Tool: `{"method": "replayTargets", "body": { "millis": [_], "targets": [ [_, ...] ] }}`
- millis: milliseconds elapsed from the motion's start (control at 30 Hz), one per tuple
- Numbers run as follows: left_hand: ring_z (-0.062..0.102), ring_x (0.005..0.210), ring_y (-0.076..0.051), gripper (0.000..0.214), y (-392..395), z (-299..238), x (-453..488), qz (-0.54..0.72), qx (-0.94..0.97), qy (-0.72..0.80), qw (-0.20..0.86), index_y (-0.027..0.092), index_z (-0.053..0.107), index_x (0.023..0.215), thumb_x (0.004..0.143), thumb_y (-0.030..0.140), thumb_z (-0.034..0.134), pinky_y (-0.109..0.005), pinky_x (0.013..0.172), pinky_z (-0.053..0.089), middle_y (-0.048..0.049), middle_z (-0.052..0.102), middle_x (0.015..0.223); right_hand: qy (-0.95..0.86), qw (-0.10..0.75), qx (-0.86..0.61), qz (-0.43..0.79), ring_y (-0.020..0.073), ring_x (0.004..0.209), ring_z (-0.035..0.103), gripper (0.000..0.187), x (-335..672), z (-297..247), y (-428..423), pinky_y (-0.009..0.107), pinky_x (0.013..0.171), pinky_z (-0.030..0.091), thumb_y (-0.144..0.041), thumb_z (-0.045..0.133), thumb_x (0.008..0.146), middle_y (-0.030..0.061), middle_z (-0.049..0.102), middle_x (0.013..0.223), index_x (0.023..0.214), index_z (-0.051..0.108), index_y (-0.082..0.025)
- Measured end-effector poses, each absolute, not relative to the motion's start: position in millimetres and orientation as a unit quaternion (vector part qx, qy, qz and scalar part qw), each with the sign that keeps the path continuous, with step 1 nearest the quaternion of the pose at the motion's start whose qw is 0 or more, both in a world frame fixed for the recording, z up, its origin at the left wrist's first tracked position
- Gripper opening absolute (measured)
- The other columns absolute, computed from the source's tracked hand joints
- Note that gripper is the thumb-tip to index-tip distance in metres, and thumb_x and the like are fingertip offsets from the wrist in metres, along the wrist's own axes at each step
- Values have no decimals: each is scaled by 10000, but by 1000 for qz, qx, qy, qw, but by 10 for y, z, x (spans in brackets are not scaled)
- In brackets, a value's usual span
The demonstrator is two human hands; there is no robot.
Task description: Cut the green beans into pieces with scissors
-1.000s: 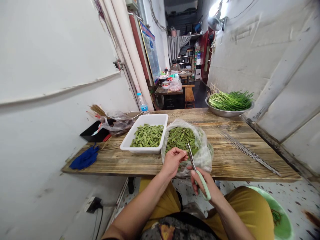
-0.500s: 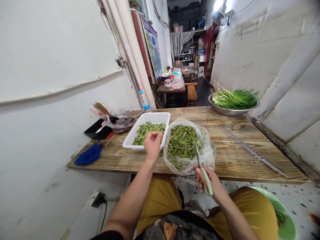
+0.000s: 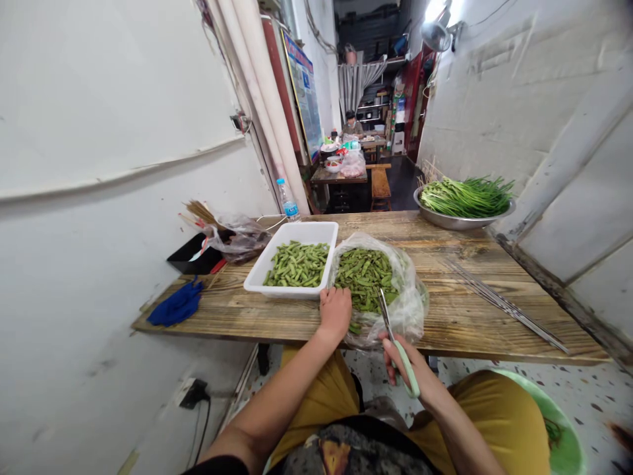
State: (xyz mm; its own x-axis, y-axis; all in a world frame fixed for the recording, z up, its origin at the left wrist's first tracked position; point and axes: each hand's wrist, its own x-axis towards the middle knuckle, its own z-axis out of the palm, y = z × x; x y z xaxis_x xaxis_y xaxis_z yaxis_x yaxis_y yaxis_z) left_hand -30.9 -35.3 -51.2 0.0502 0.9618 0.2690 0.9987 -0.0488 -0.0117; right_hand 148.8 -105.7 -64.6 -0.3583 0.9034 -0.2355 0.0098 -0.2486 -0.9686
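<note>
My left hand (image 3: 336,311) is at the near left edge of the clear plastic bag (image 3: 409,310), close to the corner of the white tray (image 3: 257,285). Its fingers curl downward, and whatever they hold is hidden. Green edamame pods (image 3: 364,272) fill the bag, some with brownish tips. More edamame pods (image 3: 298,264) lie in the tray, looking paler. In my right hand (image 3: 410,363) is a pair of scissors (image 3: 406,369) with light green handles. Its blades point away from me over the bag's near side, looking nearly closed.
Metal skewers (image 3: 504,305) lie on the wooden table (image 3: 445,264) at right. A steel bowl (image 3: 457,219) of green stalks stands behind them. At left are a blue cloth (image 3: 175,305), a black box (image 3: 190,256) and a water bottle (image 3: 289,201). A green basin (image 3: 568,422) sits on the floor.
My left hand has moved from above the tray rightward and toward me, to the bag's edge. My right hand with the scissors has shifted slightly left and nearer.
</note>
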Motion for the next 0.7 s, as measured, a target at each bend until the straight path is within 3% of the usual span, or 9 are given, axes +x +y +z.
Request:
{"method": "replayTargets", "body": {
  "millis": [300,500,700],
  "targets": [
    [583,826,-260,232,-364,-485,-323,-80,-708,-700,55,74,641,826,822,75,409,-367,753,388,-172,654,784,-522,322,-441,655,78,424,420,411,1475,-729,-1033,188,365,379,-568,485,806,-63,434,599,999,504,-206],
    [580,909,-222,188,-429,-465,-375,-274,-727,-629,-29,164,673,918,816,221,526,-373,835,408,-85,687,934,-527,318,-443,652,74,412,398,393,1486,-731,-1006,180,358,368,-558,491,804,-68,419,584,990,511,-212],
    [627,893,-181,212,-396,-419,-311,-358,-690,-590,-219,201,699,921,800,285,546,-324,839,454,-50,707,941,-548,326,-461,617,85,393,385,412,1507,-671,-951,192,359,347,-561,508,790,-73,414,529,998,539,-207]
  ]
}}
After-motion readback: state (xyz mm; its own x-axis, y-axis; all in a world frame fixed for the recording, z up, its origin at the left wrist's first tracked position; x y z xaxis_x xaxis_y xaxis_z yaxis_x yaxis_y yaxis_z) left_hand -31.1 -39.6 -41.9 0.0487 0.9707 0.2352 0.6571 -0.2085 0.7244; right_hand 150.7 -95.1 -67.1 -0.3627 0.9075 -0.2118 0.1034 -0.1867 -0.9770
